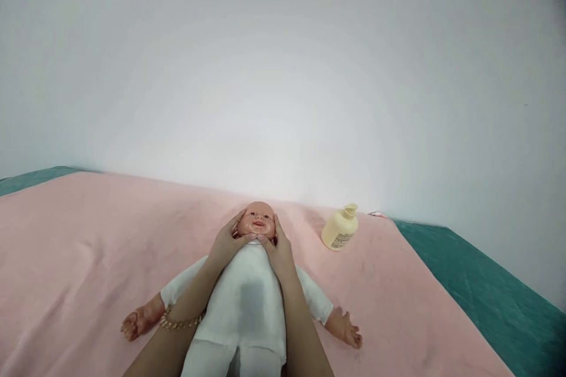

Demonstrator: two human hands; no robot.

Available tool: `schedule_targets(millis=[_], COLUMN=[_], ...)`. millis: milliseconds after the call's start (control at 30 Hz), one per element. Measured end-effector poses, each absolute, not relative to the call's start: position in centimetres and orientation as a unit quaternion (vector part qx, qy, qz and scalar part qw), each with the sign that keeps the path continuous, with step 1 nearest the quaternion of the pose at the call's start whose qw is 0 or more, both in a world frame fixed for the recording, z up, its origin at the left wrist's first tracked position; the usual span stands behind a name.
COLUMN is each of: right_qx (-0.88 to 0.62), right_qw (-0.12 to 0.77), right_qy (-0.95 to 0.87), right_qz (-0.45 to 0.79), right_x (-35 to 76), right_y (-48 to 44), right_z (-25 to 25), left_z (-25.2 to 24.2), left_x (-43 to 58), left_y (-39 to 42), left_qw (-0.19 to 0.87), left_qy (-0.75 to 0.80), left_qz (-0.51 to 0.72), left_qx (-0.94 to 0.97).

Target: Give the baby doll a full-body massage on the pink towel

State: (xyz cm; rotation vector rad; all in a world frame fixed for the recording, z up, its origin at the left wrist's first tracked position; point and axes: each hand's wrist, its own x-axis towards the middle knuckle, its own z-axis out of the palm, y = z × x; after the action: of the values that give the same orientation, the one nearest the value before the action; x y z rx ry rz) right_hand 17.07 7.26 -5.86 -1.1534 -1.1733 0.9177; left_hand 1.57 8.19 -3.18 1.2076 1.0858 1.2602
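Nearest, the white-clothed legs [260,360] of the doll [252,297] run out of view at the near edge, so a snag there could go unnoticed. Over its left sleeve crosses a forearm wearing a beaded bracelet [181,323]; the beads might catch the fabric if that arm slid along it. The doll lies face up on a pink cloth [110,235], arms spread, with its bare forearms showing to left and right. The cloth looks wrinkled at the left, and pulling on the doll could perhaps bunch it further.

Farther up, the left hand [227,242] and right hand [279,250] are partly curled, cupped around opposite sides of the doll's head [257,221], thumbs near each other under the chin. How firmly they press, I cannot tell. Uneven pressure could turn the head sideways, and a thumb slipping down could press into the neck or drag the collar. The head looks smooth, so a light hold might slide.

To the right of the head, well apart from it, a cream pump bottle [340,231] stands on the cloth; a tug on the fabric, or a wide swing of the right elbow, might tip it. Beyond rises the pale wall [283,70], near the head, which could bump it if pushed farther away.
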Motion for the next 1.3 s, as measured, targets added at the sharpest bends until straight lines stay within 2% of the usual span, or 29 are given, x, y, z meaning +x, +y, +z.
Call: schedule_targets(millis=[233,567,767,1300], right_qx=[-0.514,-0.457,-0.422,-0.461], right_qw=[0.548,0.555,0.563,0.552], right_qy=[-0.521,-0.493,-0.463,-0.477], right_qz=[0.405,0.490,0.540,0.505], right_x=[17.4,18.4,18.7,17.8], right_y=[6.8,6.6,6.6,6.7], right_z=[-4.7,-3.8,-3.9,-3.9], left_z=[-3.3,-4.2,-4.5,-6.3], left_x=[1.5,0.1,0.0,1.0], left_y=[8.3,9.3,9.4,9.8], left_qw=[0.510,0.550,0.532,0.531], left_qy=[0.465,0.418,0.411,0.431], left_qz=[0.515,0.492,0.501,0.500], left_qx=[0.509,0.530,0.545,0.531])
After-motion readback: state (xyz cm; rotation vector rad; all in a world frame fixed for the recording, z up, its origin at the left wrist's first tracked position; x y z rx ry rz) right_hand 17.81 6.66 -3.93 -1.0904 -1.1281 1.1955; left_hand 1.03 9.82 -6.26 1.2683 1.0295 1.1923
